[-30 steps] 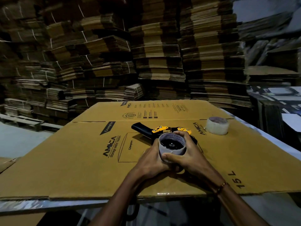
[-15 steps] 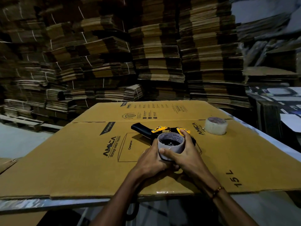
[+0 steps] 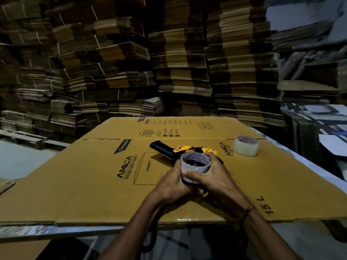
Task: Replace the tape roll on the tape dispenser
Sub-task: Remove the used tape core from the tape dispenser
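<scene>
- Count first: one tape dispenser (image 3: 181,150), black handle with yellow parts, lying on its side on one big flattened carton (image 3: 90,177).
- Two tape items: an empty-looking core (image 3: 195,164) (greyish ring with print inside) and one full clear tape roll (image 3: 245,146).
- Two hands, both bare, both on that core.
- The left hand (image 3: 171,183) is wrapped around the near left side of the core, fingers curled tight against it.
- The right hand (image 3: 212,177) has its thumb across the core's front wall and fingers hooked over the far right edge, so it's clamped on it too. A thin bracelet (image 3: 248,210) sits on that wrist.
- The core sits right between the two palms, its open end facing up, on the dispenser's round end. Can't tell whether it's on the hub or lifted off it; the hands hide that bit.
- The dispenser's handle sticks out to the far left, beyond the hands, untouched.
- The clear tape roll stands flat on the carton, well off to the right and a bit further back, not touching either hand.
- Stacks of flat cardboard (image 3: 180,62) fill the background.
</scene>
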A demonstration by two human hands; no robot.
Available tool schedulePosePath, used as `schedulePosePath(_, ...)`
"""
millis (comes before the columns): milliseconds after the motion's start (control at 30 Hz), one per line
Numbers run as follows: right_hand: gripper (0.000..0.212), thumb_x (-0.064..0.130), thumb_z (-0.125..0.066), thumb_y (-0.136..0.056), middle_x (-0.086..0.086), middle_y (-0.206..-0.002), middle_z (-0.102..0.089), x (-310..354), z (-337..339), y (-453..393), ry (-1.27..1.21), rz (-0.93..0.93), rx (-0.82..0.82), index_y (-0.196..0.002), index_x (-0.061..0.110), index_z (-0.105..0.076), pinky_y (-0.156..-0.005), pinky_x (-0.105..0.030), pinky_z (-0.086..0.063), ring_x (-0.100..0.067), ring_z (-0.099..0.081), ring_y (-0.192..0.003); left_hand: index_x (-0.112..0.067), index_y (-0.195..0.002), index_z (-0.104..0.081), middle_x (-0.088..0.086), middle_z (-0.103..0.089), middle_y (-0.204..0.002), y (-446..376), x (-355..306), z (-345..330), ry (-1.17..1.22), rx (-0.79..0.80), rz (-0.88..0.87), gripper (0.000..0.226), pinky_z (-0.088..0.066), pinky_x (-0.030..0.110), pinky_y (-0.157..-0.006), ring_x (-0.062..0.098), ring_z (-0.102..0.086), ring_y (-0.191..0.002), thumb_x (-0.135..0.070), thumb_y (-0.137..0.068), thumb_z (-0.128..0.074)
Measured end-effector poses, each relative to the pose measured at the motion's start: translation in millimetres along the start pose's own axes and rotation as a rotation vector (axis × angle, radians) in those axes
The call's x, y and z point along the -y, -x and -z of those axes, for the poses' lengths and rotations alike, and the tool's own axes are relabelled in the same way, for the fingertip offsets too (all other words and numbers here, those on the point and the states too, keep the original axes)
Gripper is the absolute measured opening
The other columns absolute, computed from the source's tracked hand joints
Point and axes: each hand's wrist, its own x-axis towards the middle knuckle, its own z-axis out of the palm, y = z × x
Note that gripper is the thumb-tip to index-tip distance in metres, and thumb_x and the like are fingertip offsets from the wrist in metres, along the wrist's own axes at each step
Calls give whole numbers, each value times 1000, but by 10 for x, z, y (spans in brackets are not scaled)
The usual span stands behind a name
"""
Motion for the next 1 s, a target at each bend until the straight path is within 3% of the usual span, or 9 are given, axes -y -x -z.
schedulePosePath(167,85,42,-91,-65,10,-119,-58,-14,-43,52,-17,7,-54,-134,34,-42,-97,-37,-54,-15,-59,-113,-38,-138,-35,-15,-63,-127,0,-6,-2,-4,5,-9,105,-54,43,-98,11,-62,-116,-61,-50,-88)
schedulePosePath(300,80,40,-92,-65,20,-116,-59,-66,-46,55,-7,74,-49,-126,42,-41,-90,-25,-52,-9,-60,-110,-38,-142,-35,-15,-63,-128,19,-26,17,1,11,-31,104,-53,42,-99,10,-62,-116,-55,-54,-88)
schedulePosePath(467,75,44,-91,-60,23,-115,-64,-75,-27,25,-17,85,-28,-119,47,-45,-96,-37,-55,-3,-63,-108,-41,-143,-32,-15,-62,-129,22,-26,15,3,8,-11,108,-53,43,-100,11,-61,-117,-59,-53,-88)
schedulePosePath(567,74,42,-91,-62,18,-115,-66,-39,3,-2,-27,74,-11,-122,40,-48,-96,-40,-56,-5,-65,-108,-44,-141,-32,-15,-62,-129,17,-17,6,-4,-1,5,107,-53,45,-99,13,-61,-118,-62,-51,-87)
schedulePosePath(733,68,49,-91,-59,14,-111,-72,2,50,-52,-145,25,26,-116,39,-55,-89,-46,-60,-10,-70,-103,-46,-139,-31,-17,-62,-129,39,-43,1,-14,-8,16,102,-52,44,-99,13,-60,-118,-60,-54,-86)
schedulePosePath(900,72,57,-92,-55,10,-114,-72,-1,36,-62,-213,-9,30,-115,38,-58,-89,-45,-60,-14,-71,-104,-46,-138,-30,-19,-61,-129,71,-89,3,-17,-18,26,101,-50,44,-101,12,-59,-119,-58,-55,-85)
schedulePosePath(1000,71,56,-91,-56,0,-113,-74,-8,33,-65,-311,-60,-49,-114,28,-61,-86,-45,-61,-18,-73,-98,-48,-140,-28,-16,-62,-127,87,-104,-4,-40,-29,24,100,-52,44,-97,13,-60,-116,-59,-57,-83)
